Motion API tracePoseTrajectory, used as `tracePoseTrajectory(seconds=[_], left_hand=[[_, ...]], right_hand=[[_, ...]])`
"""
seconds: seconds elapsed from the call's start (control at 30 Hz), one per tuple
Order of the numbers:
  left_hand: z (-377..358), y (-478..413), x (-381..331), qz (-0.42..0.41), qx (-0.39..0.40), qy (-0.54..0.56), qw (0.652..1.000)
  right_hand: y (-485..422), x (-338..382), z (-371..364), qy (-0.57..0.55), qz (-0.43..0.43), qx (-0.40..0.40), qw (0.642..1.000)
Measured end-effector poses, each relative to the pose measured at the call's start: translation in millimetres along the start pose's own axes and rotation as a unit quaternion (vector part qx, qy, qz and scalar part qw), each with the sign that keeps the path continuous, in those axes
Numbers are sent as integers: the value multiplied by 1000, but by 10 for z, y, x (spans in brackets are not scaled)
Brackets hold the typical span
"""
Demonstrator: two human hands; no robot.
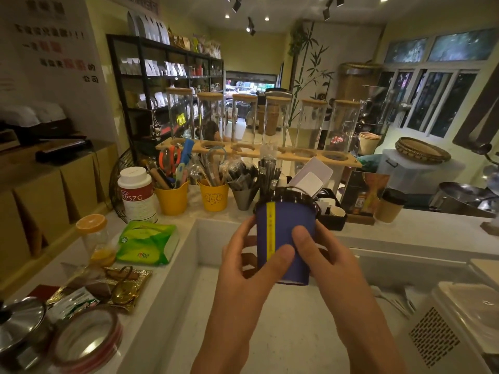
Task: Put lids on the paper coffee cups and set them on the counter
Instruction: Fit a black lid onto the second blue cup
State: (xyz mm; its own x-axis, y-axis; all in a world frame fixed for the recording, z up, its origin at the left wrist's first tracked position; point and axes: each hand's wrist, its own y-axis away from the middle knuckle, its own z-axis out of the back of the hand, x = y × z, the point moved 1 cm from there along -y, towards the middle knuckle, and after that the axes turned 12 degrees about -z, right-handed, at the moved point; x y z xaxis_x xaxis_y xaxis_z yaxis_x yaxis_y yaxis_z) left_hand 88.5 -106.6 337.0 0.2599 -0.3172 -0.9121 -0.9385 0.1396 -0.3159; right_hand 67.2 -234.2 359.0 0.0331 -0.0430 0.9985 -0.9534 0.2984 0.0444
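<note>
I hold a blue paper cup (pixel 285 233) with a yellow stripe upright in mid-air, above the lower white worktop (pixel 243 319). A black lid (pixel 289 197) sits on its rim. My left hand (pixel 248 263) wraps the cup's left side with the thumb across the front. On the cup's right side is my right hand (pixel 321 255), its thumb pressed on the front. A brown paper cup (pixel 390 206) with a black lid stands on the raised counter (pixel 418 228) at the right.
Yellow utensil pots (pixel 172 198), a white canister (pixel 137 195) and a row of tall glass jars (pixel 243 122) line the counter behind the cup. A green tissue pack (pixel 148 242) and a steel pot lid (pixel 20 322) lie left. A white appliance (pixel 459 325) stands at the right.
</note>
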Motion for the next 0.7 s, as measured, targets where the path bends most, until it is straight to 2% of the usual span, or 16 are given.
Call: tracePoseTrajectory(seconds=[0.1, 0.23, 0.37, 0.47, 0.53, 0.6, 0.7], left_hand=[[66, -33, -75, 23, 17, 115, 993], [72, -34, -13, 91, 17, 167, 982], [65, -15, 11, 87, 7, 104, 991], [72, 2, 49, 26, -11, -3, 1000], [68, 8, 57, 0, -9, -35, 999], [85, -3, 31, -3, -15, -17, 1000], [139, -28, -42, -7, -33, 55, 998]], right_hand=[[-72, -47, 17, -53, -44, 31, 997], [-145, -98, -23, -76, -93, 22, 993], [-119, -131, -44, -33, -52, -4, 998], [-76, -110, -66, -2, -30, 41, 999], [-61, -102, -98, 2, -30, 61, 998], [-88, -112, -93, -25, -45, 63, 997], [-138, -120, -83, -106, -110, 64, 986]])
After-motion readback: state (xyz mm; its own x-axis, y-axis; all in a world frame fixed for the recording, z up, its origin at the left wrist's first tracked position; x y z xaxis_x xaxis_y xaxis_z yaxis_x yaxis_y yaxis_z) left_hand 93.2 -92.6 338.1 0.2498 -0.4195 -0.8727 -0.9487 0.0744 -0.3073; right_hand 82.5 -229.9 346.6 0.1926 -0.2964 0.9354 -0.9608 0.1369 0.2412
